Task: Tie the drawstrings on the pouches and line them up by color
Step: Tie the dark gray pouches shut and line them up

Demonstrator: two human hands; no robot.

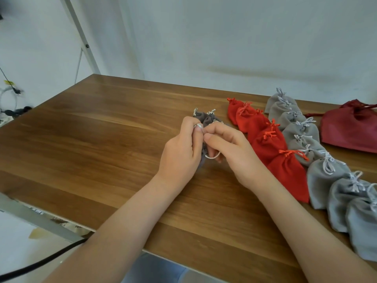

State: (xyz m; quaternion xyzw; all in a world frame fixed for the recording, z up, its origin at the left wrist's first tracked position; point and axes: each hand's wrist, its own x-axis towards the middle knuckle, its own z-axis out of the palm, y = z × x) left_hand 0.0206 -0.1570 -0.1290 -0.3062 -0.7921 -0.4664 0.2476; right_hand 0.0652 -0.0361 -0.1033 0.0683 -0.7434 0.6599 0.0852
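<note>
Head view: near the middle of the counter [91, 139], a dark grey pouch [206, 119] gripped between both hands. Left hand [180, 148] curled round the pouch's side, thumb and forefinger nipping the white drawstring [213, 156]. Right hand [230, 148] closed on the same cord, a loop hanging below its fingers. Pouch touching the wood or lifted off it: cannot tell. Just to the right, an overlapping line of tied red pouches [265, 139]. Beside that, a longer line of tied light grey pouches [326, 174]. At far right, a larger dark red bag [348, 129].
</note>
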